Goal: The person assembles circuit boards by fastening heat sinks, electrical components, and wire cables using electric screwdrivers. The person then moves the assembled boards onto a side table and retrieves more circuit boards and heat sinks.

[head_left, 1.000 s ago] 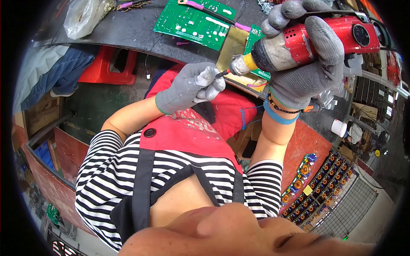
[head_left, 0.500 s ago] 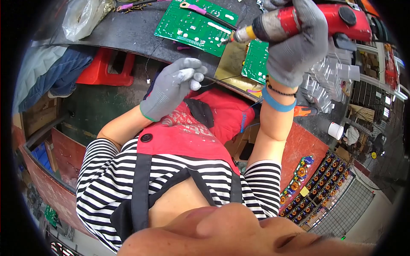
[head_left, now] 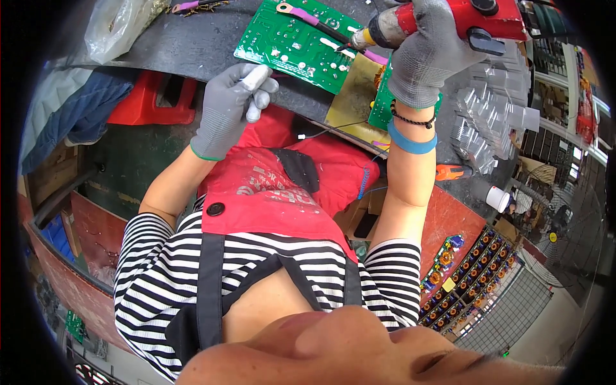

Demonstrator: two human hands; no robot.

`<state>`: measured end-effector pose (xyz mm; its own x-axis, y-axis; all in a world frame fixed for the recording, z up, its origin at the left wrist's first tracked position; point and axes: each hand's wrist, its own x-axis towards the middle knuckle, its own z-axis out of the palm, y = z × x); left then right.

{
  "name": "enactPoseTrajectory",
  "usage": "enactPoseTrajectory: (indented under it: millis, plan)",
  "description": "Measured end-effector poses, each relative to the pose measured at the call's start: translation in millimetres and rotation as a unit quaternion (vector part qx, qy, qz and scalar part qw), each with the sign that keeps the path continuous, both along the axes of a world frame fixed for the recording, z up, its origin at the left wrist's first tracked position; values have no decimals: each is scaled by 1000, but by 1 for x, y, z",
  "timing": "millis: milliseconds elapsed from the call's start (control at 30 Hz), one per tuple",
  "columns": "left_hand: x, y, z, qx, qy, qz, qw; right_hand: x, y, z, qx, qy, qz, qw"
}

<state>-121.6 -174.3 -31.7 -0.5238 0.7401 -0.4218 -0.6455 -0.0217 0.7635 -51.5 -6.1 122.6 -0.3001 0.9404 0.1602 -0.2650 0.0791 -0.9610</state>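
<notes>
My right hand (head_left: 427, 61), in a grey glove, grips a red power screwdriver (head_left: 462, 20) with a yellow collar. Its bit points left and reaches over the right part of a green circuit board (head_left: 273, 32) on the bench. A black cable with a purple sleeve and ring lug (head_left: 300, 14) lies across that board. Near the board's lower left corner is my left hand (head_left: 234, 106), also gloved, its whitened fingers curled in; anything between them cannot be made out. A second green board (head_left: 380, 106) lies under my right wrist, partly hidden.
A clear bag of small parts (head_left: 119, 29) lies at the far left of the dark bench. Clear plastic pieces (head_left: 481, 115) are heaped at the right, near an orange-handled tool (head_left: 452, 172). A red stool (head_left: 151, 102) stands left below the bench. Boards with coils (head_left: 471, 273) lie lower right.
My left hand has moved left and up toward the board's corner. My right hand has shifted slightly left and up with the power screwdriver, whose bit now sits farther right over the board.
</notes>
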Motion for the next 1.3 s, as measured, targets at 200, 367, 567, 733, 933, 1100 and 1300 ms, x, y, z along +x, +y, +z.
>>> enactPoseTrajectory:
  millis: [200, 367, 567, 733, 933, 1100, 1300]
  plan:
    - [3, 11, 14, -57, 35, 5, 998, 0, 4, -7, -27, -13, 25, 999]
    - [1, 9, 3, -3, 34, 6, 999, 4, 7, -14, -10, 3, 3, 1000]
    - [-1, 5, -3, 22, 35, -10, 999, 2, 6, -16, -39, -24, 8, 999]
    - [18, 7, -4, 7, 15, 7, 1000, 17, 19, -22, 11, 43, 28, 999]
    - [36, -5, 17, -8, -53, -79, 995, 48, 4, -8, -9, 143, 113, 983]
    - [44, 1, 7, 100, -120, -151, 976, 55, -33, 7, -90, 133, 113, 981]
    - [64, 6, 20, 117, -90, -212, 966, 73, -48, 22, -81, 124, 81, 986]
